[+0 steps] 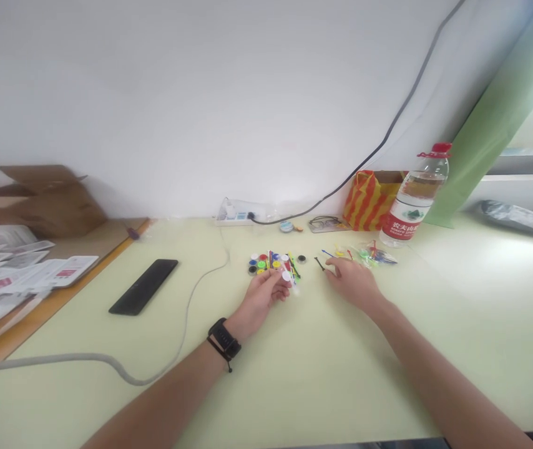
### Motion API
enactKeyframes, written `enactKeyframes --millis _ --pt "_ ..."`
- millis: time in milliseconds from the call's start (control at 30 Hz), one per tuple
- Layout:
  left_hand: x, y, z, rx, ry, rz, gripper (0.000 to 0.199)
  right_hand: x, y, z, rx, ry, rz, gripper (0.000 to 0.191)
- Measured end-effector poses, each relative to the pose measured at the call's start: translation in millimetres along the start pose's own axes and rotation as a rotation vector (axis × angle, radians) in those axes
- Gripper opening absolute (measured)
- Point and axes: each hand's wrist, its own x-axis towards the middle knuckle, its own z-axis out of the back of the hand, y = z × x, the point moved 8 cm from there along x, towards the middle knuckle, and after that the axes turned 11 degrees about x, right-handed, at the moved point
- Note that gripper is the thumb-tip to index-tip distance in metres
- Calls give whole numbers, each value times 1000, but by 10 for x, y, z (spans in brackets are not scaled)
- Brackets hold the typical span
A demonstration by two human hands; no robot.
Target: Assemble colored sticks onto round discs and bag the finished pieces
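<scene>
My left hand [266,290] pinches a small white round disc [286,275] between thumb and fingertips, held just above the table; a clear, blurred part seems to hang below it. Beyond it lies a cluster of coloured discs [261,265] in red, blue, green, yellow and black, with thin coloured plastic sticks [293,265] beside them. My right hand [353,280] rests low over the table, thumb and index finger closed at the near end of a small black plastic stick [319,264]. Blue, yellow and red pieces [340,252] lie just past its fingers.
A water bottle [411,202] and a striped bag [369,199] stand at the back right. Near the wall are a power strip [238,215] and a cable. A black phone [143,287] lies left, with a grey cord [191,293] beside it. Cards and a cardboard box [60,202] fill the far left.
</scene>
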Motion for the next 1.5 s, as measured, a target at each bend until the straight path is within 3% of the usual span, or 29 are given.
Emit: enactKeyframes --millis 167,433,767,933,1200,1300,1500 --pt "6 -6 -7 -23 10 2 28 2 12 -137 -67 95 37 22" --pt "-15 -51 -57 -31 4 27 31 -12 74 -175 -61 94 70 19" --pt "-34 -41 -60 36 22 23 40 -30 123 -105 112 -8 114 11" --pt "-38 -51 -72 60 40 -1 36 -43 192 -66 292 -32 204 19" --pt "-39 -92 -111 179 101 -25 34 -33 235 -172 357 0 287 36" --pt "-46 -97 -144 287 111 -64 33 -54 289 -200 349 23 318 37" --pt "-161 -145 -328 580 168 -274 28 -87 331 -261 342 94 307 27"
